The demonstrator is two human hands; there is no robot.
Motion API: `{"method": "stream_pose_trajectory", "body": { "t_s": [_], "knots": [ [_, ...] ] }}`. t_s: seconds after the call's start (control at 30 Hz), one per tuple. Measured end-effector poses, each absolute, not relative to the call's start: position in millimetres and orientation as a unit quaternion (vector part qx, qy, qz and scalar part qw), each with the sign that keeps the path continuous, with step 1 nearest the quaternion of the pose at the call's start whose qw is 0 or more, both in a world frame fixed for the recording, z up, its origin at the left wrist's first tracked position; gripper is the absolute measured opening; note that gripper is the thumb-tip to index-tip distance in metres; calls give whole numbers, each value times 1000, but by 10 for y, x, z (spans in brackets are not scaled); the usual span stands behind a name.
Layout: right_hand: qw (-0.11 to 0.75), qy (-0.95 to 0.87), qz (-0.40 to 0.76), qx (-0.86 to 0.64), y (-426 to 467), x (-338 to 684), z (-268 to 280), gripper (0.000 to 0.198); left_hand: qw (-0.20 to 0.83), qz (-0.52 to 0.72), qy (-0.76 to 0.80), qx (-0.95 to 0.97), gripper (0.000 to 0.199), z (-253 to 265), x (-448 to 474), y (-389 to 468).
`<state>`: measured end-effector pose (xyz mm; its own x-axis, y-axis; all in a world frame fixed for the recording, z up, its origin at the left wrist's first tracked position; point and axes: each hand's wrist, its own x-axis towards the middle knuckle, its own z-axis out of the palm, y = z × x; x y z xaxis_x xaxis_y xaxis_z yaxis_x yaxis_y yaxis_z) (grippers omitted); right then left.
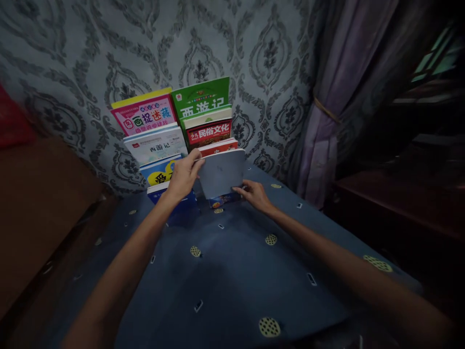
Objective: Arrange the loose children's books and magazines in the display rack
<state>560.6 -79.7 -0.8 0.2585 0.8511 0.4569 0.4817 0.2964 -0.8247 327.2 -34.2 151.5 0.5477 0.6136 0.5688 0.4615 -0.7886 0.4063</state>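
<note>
A thin book with a plain grey-blue cover (222, 173) is held upright between my hands, at the front of the right row of books. My left hand (183, 175) pinches its upper left corner. Lower down, my right hand (256, 194) grips its bottom right edge between thumb and fingers. Behind it stand a red book (218, 147), a dark red book (209, 133) and a tall green book (201, 99). The left row has a pink book (145, 116), a white book (156, 147), a blue and yellow book (158, 173) and a dark blue book (185, 206), partly hidden by my left hand.
The books stand on a blue patterned cloth (232, 271) against a wall with grey damask wallpaper (269, 53). A tied purple curtain (323, 131) hangs at right. To the left is a brown box-like surface (43, 208) with something red (16, 118) on it.
</note>
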Motion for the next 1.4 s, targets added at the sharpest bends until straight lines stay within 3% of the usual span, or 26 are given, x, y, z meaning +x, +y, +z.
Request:
{"method": "stream_pose_trajectory", "body": {
  "t_s": [0.23,0.6,0.73,1.03,1.3,1.4],
  "knots": [
    [602,-600,272,-451,-690,5317,66,43,78,442,226,865,22,1560,2969,-274],
    [553,-650,284,-437,-541,4681,-158,32,51,434,292,851,15,1378,2343,-269],
    [516,-681,246,-458,-449,4551,-216,27,52,445,312,837,15,1298,2182,-252],
    [353,-732,44,-581,-454,4498,-307,12,30,496,344,797,19,1254,2057,-336],
    [429,-750,17,-503,-671,4873,-622,23,-49,493,315,810,18,1267,2330,-593],
    [436,-713,-21,-548,-711,5061,-613,27,-68,500,316,803,19,1259,2468,-617]
  ]
}}
